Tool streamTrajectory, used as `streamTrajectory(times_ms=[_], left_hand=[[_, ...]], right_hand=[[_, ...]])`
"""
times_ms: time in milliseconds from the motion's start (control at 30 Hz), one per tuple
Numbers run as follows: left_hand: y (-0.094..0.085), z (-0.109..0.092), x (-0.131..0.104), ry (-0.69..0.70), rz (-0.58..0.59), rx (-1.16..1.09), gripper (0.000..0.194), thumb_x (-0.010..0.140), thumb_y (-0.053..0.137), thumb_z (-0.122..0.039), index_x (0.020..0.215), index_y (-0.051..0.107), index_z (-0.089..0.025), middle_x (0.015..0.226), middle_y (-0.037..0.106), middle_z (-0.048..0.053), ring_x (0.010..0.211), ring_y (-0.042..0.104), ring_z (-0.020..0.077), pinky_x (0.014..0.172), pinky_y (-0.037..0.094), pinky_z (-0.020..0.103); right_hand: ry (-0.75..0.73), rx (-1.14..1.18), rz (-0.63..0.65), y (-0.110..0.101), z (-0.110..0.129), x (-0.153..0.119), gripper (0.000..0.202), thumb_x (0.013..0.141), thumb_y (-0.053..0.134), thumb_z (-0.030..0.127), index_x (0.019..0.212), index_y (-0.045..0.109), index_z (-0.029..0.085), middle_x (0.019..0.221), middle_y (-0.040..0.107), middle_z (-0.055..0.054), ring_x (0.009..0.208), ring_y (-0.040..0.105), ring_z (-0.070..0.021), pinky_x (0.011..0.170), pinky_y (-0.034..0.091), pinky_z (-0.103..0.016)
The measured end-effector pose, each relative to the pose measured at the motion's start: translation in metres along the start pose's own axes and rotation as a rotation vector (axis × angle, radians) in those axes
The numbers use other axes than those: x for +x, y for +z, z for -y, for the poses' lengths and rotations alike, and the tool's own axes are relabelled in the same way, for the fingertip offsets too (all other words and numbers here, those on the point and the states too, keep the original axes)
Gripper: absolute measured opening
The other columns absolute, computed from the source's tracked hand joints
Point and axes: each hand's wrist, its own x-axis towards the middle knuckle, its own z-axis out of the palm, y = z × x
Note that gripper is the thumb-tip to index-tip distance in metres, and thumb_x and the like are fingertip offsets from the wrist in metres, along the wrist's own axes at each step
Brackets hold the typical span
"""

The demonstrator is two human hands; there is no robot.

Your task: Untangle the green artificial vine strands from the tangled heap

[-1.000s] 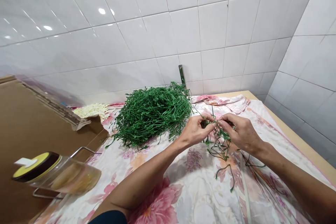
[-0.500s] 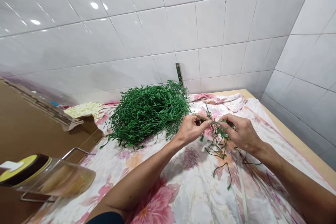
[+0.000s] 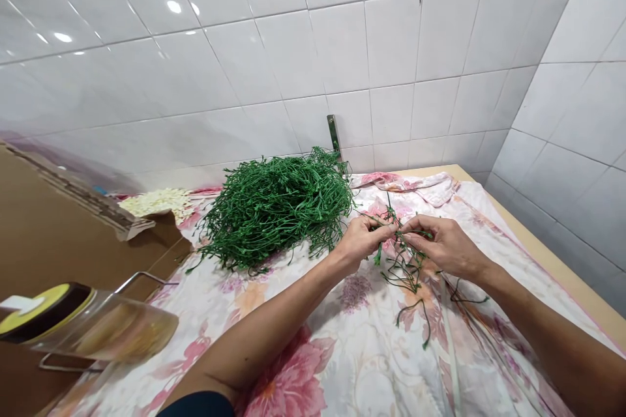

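Observation:
Thin green artificial-looking stems [image 3: 405, 272] with small bud-like tips lie loose below my fingers and partly behind them. My left hand [image 3: 364, 239] pinches a green stem between thumb and fingers. Close beside it, my right hand [image 3: 443, 244] pinches at the same stem, its fingertips nearly touching the left thumb. The exact point of contact is too small to make out. To the left of my hands a big tangled pile of the same green stems [image 3: 278, 208] rests on the flowered cloth [image 3: 381, 352].
A cardboard box [image 3: 73, 208] and a clear jar with a yellow and black lid [image 3: 107, 326] stand at the left. Cream-coloured small pieces [image 3: 161, 202] lie behind the box. Long thin strips [image 3: 452, 345] lie at the right. A tiled wall [image 3: 337, 39] closes the back.
My right hand's fingers have shifted slightly at the stem, its thumb drawing closer to the fingertips. My left hand stays almost in place. The pile is unchanged.

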Motion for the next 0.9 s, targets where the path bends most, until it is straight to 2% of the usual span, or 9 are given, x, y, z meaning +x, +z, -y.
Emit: streamTrajectory(times_ms=[100,200,333,467,567,667,800,900], left_hand=[[0.001,0.0,0.0,-0.034,0.003,-0.036,0.049,0.068,0.082,-0.057,0.058,0.056,-0.016,0.046,0.031,-0.009,0.04,0.02,0.0033,0.043,0.011,0.024],[0.001,0.0,0.001,-0.047,0.01,-0.052,0.051,0.067,0.082,-0.057,0.057,0.054,-0.016,0.046,0.03,-0.009,0.041,0.019,0.0033,0.043,0.011,0.024],[0.001,0.003,0.001,-0.008,-0.021,-0.01,0.046,0.069,0.081,-0.056,0.063,0.062,-0.015,0.048,0.036,-0.008,0.042,0.023,0.004,0.043,0.014,0.023],[0.003,0.002,-0.001,0.069,-0.059,0.063,0.04,0.074,0.079,-0.052,0.076,0.073,-0.012,0.051,0.046,-0.005,0.044,0.03,0.0053,0.044,0.021,0.023],[0.005,0.001,-0.002,0.084,-0.067,0.082,0.036,0.076,0.078,-0.048,0.076,0.075,-0.012,0.051,0.049,-0.004,0.045,0.033,0.0061,0.045,0.024,0.023],[0.006,0.002,-0.002,0.107,-0.072,0.091,0.035,0.077,0.077,-0.046,0.076,0.076,-0.012,0.053,0.055,-0.002,0.048,0.041,0.0076,0.048,0.029,0.022],[0.006,0.007,0.001,0.219,-0.05,0.131,0.033,0.081,0.074,-0.045,0.075,0.076,-0.012,0.069,0.069,0.004,0.062,0.057,0.0119,0.059,0.041,0.022],[0.006,0.01,0.001,0.286,-0.048,0.204,0.031,0.084,0.071,-0.042,0.077,0.077,-0.012,0.075,0.073,0.006,0.069,0.061,0.0142,0.066,0.045,0.023]], right_hand=[[0.017,0.053,0.006,0.002,-0.002,0.001,0.026,0.091,0.065,0.045,0.088,0.073,0.019,0.08,0.072,-0.003,0.073,0.062,-0.0174,0.067,0.048,-0.03],[0.069,0.209,-0.021,0.001,-0.006,0.002,0.035,0.089,0.068,0.053,0.093,0.071,0.018,0.084,0.072,-0.005,0.077,0.064,-0.0186,0.069,0.052,-0.031],[0.123,0.397,-0.071,-0.002,-0.008,0.004,0.041,0.091,0.065,0.059,0.098,0.069,0.019,0.094,0.073,-0.009,0.089,0.069,-0.0225,0.075,0.058,-0.034],[0.098,0.333,0.005,0.0,-0.008,0.004,0.038,0.087,0.072,0.053,0.1,0.07,0.017,0.096,0.074,-0.009,0.086,0.068,-0.0207,0.077,0.056,-0.035],[0.106,0.271,0.05,0.004,-0.008,0.003,0.035,0.084,0.075,0.049,0.097,0.07,0.016,0.093,0.074,-0.008,0.082,0.067,-0.0192,0.077,0.054,-0.035],[0.125,0.253,0.026,0.006,-0.008,0.003,0.036,0.083,0.075,0.049,0.095,0.07,0.016,0.089,0.074,-0.007,0.079,0.066,-0.0187,0.073,0.053,-0.033],[0.138,0.197,0.012,0.008,-0.008,0.003,0.035,0.084,0.072,0.051,0.087,0.07,0.016,0.08,0.071,-0.004,0.07,0.06,-0.0158,0.063,0.046,-0.029],[0.155,0.161,0.011,0.009,-0.009,0.003,0.034,0.086,0.07,0.05,0.084,0.07,0.016,0.076,0.067,-0.002,0.067,0.056,-0.0145,0.061,0.041,-0.028]])
